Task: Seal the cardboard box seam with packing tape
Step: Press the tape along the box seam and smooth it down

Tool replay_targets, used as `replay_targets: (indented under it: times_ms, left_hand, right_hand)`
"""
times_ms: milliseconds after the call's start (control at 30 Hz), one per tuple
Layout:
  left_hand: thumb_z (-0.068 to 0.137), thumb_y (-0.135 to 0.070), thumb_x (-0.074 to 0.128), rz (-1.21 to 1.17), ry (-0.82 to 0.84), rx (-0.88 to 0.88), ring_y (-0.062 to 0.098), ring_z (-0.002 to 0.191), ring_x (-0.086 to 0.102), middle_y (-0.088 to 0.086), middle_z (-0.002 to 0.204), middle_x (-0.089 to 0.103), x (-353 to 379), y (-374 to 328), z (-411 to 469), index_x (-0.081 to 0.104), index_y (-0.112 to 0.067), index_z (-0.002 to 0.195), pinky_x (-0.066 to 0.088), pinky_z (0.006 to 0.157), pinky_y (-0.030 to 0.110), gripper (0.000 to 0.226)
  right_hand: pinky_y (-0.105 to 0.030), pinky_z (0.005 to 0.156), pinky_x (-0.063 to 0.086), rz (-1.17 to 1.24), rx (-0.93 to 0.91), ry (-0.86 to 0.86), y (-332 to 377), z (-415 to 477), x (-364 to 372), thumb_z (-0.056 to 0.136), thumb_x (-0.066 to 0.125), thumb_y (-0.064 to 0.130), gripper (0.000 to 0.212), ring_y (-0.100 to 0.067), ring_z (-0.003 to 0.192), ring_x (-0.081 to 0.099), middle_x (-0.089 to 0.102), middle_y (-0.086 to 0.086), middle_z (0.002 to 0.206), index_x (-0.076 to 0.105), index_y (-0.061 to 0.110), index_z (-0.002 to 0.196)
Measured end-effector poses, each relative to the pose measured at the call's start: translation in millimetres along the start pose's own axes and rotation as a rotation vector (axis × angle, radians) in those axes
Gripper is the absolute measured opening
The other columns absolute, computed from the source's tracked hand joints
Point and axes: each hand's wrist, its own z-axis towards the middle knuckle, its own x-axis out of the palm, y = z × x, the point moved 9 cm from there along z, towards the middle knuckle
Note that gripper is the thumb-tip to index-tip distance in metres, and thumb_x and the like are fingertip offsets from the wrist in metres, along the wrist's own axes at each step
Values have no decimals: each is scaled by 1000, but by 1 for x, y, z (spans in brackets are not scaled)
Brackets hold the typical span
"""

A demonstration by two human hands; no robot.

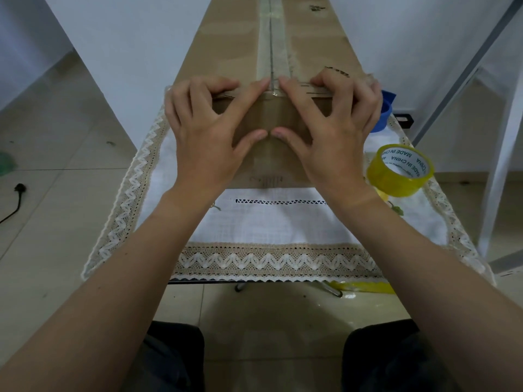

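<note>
Clearly the cardboard box [266, 46] is stiff and probably light; I judge it best steadied at the near top edge, where both hands already lie. It stretches away from the fingers along the table, its brown matte board creased at the corners. The left hand [203, 131] and right hand [331, 131] are spread flat over the near end, fingers curled on the top edge and thumbs nearly touching on the front face, pressing rather than pinching. Between the index fingers a glossy clear tape strip [273, 46] covers the seam and folds over the edge; it looks thin and clingy. Just beside the right wrist sits a yellow tape roll [400, 171] on a lace-trimmed white cloth [271, 222].
</note>
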Motion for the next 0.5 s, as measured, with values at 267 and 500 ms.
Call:
replay_targets:
  times_ms: [267,500]
  left_hand:
    - [75,-70,72,150,40,135,29,145,24,3,149,24,10,-4,-18,35,-33,157,10,125,60,98]
    - [60,-57,88,133,116,137,33,153,15,2,158,13,12,-8,-25,25,-30,161,8,125,61,122]
  right_hand:
    - [-73,119,18,-111,-69,65,1,-18,8,87,63,75,82,-29,149,19,21,0,155,42,36,156]
    - [-73,121,15,-215,-130,207,-1,-25,13,65,80,71,122,-34,156,7,5,-4,165,18,35,164]
